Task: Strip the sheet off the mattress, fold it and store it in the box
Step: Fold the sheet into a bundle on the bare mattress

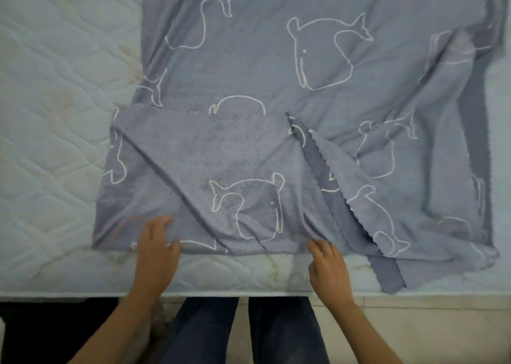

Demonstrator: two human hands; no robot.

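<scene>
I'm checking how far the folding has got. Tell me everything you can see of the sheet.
The sheet is grey-blue, soft-looking fabric with white whale-like outlines and a scalloped edge. It lies creased on the white quilted mattress, its near part folded over itself. The left hand rests on its near edge; the right hand touches that edge.

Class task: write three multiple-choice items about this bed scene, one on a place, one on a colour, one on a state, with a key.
1. Where are the left hand and right hand? A on a pillow; B at the sheet's near edge; C on the floor.
2. The animal outlines are: A white; B red; C green.
3. The sheet is: A balled up; B boxed; C partly folded on the mattress.
Key: B, both meet that edge; A, the lines show white on grey-blue; C, a flap lies folded over it.
</scene>
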